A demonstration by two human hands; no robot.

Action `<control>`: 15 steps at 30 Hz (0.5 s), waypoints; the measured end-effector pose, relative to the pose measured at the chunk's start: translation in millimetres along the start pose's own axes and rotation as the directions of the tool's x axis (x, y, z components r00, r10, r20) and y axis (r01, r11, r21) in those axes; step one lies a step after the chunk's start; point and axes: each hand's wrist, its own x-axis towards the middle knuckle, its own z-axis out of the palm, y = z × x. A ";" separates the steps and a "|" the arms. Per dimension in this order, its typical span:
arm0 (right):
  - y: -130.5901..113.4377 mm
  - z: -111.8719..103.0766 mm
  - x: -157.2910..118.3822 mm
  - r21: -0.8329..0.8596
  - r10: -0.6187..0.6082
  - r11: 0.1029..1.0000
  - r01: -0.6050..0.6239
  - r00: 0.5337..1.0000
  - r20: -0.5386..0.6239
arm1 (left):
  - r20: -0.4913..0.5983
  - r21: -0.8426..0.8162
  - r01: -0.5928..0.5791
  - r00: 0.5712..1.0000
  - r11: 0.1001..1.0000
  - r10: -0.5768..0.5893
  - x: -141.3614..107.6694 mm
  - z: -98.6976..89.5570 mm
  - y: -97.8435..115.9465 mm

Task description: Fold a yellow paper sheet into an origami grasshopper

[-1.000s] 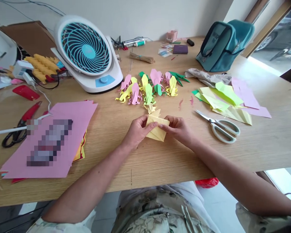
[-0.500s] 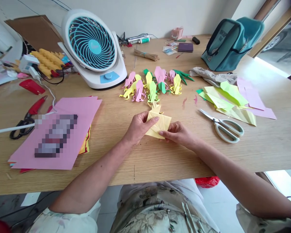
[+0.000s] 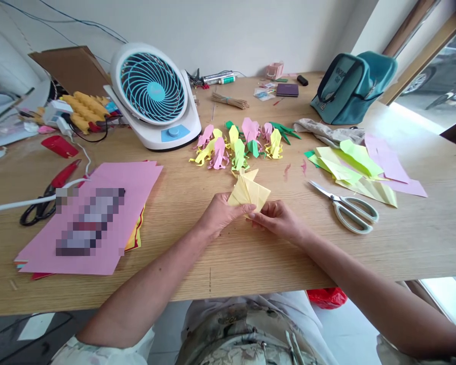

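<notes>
The head view shows the left hand (image 3: 225, 215) and right hand (image 3: 276, 220) pinching a creased, pointed pale-yellow folded paper (image 3: 250, 191) between them, above the wooden worktop (image 3: 167, 258); fingers hide its lower edge. Beyond the hands lie pink, yellow and green folded-paper figures (image 3: 238, 146), overlapping. Right of the right hand rest metal scissors with pale looped handles (image 3: 344, 205).

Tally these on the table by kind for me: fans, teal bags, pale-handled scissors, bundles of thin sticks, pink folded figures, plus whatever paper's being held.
Fan: 1
Teal bag: 1
Pale-handled scissors: 1
Bundle of thin sticks: 1
Pink folded figures: 4
Pale yellow folded paper, held by left hand and right hand: 1
Total: 9
</notes>
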 end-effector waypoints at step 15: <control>1.7 -1.4 -1.3 0.042 -0.063 0.997 0.061 0.996 0.064 | 0.029 0.303 -0.159 0.987 0.940 0.158 10.0 -23.9 6.0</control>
